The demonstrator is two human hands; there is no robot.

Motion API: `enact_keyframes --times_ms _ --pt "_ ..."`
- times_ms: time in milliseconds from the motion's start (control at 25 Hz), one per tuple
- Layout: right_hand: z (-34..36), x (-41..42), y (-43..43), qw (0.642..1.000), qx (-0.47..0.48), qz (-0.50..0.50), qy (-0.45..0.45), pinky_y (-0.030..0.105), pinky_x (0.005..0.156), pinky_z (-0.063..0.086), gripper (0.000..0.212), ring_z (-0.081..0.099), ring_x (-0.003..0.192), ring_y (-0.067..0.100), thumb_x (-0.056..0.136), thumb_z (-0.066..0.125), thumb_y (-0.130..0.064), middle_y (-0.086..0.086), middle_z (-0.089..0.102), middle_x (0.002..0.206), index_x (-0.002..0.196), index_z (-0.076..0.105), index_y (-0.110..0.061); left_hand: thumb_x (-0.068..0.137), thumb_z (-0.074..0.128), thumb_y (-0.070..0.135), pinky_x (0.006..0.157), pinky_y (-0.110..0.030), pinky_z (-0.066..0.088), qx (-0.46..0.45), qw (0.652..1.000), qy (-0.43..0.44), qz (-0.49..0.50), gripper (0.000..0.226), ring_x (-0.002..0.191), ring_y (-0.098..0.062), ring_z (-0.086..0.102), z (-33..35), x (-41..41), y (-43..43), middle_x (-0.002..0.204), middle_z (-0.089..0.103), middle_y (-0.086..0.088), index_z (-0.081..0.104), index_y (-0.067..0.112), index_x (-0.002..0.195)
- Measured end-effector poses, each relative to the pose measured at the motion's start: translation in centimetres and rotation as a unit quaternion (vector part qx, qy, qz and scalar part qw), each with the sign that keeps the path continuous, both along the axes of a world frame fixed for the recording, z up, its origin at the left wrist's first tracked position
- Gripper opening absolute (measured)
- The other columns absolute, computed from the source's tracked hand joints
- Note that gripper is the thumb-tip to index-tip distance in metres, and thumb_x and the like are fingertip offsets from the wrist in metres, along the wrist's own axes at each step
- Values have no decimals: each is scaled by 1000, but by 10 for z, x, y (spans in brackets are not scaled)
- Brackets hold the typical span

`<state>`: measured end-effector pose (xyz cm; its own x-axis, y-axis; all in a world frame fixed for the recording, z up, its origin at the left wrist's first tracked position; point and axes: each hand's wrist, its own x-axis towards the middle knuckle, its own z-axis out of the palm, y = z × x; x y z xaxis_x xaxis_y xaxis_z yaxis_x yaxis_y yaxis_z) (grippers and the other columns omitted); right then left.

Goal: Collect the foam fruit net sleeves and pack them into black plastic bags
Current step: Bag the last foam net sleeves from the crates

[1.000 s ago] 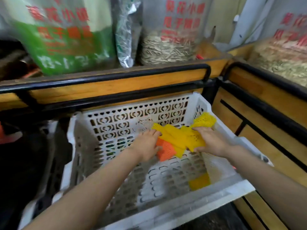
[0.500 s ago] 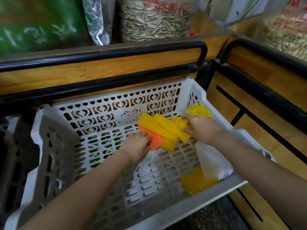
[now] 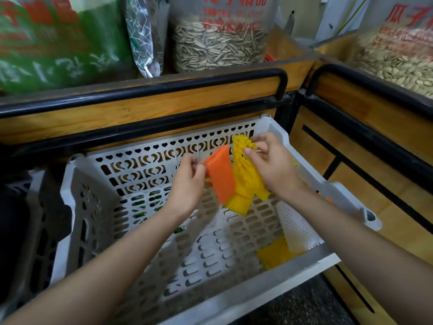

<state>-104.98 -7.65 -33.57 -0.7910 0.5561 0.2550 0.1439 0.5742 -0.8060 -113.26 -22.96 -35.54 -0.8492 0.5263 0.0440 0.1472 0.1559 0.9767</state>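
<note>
- Head view: left hand (image 3: 189, 181) pinches orange sleeve (image 3: 221, 177), right hand (image 3: 276, 167) grasps yellow sleeves (image 3: 246, 181); both now raised off crate (image 3: 77, 207) floor, frame centre.
- Unchanged: white sleeve (image 3: 297, 228) and loose yellow sleeve (image 3: 274, 254), crate's lower-right corner.

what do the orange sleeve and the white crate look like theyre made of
Orange sleeve: seemingly soft foam netting, matte; it has a fine mesh texture and curves limply where the left hand pinches it. White crate: probably rigid moulded plastic, dull finish; it has clean slots and heart-shaped holes.
</note>
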Motion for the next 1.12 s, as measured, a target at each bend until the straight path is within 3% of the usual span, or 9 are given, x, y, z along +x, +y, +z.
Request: enact_keyframes --times_ms 120,200,320,440,600,760,840,1000,1120 --pt "13 8 -15 988 -89 123 -7 -1 73 40 43 49 95 -21 91 58 -29 -21 50 113 129 40 -21 102 31 13 73 -29 59 84 995 -56 -17 18 89 -18 66 28 18 9 96 61 -16 41 9 89" --pt "17 18 -13 989 -35 139 -26 10 82 45 56 54 100 -10 81 70 -33 -16 54 110 127 39 -28 102 32 15 76 -32 58 97 993 -57 -37 19 88 -21 65 37 32 18 95 60 -18 42 12 86" --pt "21 39 6 994 94 48 -3 12 81 40 62 53 101 7 77 76 -28 -9 53 111 131 46 -23 101 37 17 79 -26 55 107 986 -55 -117 17 89 -17 62 42 52 35 95 60 -12 44 12 87" --pt "23 69 33 996 66 -61 -1 2 69 38 55 53 94 9 84 68 -23 -9 52 109 133 42 -19 100 42 17 80 -25 51 56 982 -45 -172 10 93 -15 60 27 59 55 101 58 -3 48 15 92" --pt "5 100 59 988 30 -153 12 31 77 52 48 57 89 14 89 62 -25 -5 54 105 129 37 -15 95 53 16 70 -21 46 -103 978 4 -181 10 88 -15 56 -30 54 78 107 55 -4 53 14 105" --pt "-4 103 70 976 13 -207 73 11 67 41 44 54 80 -3 91 60 -24 -11 54 95 126 39 -9 93 58 16 88 -27 44 -199 949 23 -245 40 116 -21 50 -67 54 109 129 50 -5 46 7 130" --pt "-9 103 74 973 -6 -216 87 3 62 41 41 54 73 -14 91 60 -22 -16 52 86 124 40 -8 91 62 17 96 -35 42 -234 933 9 -273 44 117 -23 49 -84 54 128 122 50 -4 44 5 129" --pt "-16 103 77 973 -1 -208 101 1 59 42 36 53 72 -19 91 60 -20 -15 53 85 119 41 -9 70 76 31 103 -42 43 -228 935 -87 -258 78 124 -20 48 -110 54 153 133 50 -1 39 10 135" --pt "-16 103 77 974 9 -206 99 4 62 43 34 55 74 -13 91 60 -22 -12 54 86 118 42 -11 77 74 27 95 -39 47 -252 935 -14 -251 56 113 -23 55 -106 61 155 117 59 -5 52 7 124"
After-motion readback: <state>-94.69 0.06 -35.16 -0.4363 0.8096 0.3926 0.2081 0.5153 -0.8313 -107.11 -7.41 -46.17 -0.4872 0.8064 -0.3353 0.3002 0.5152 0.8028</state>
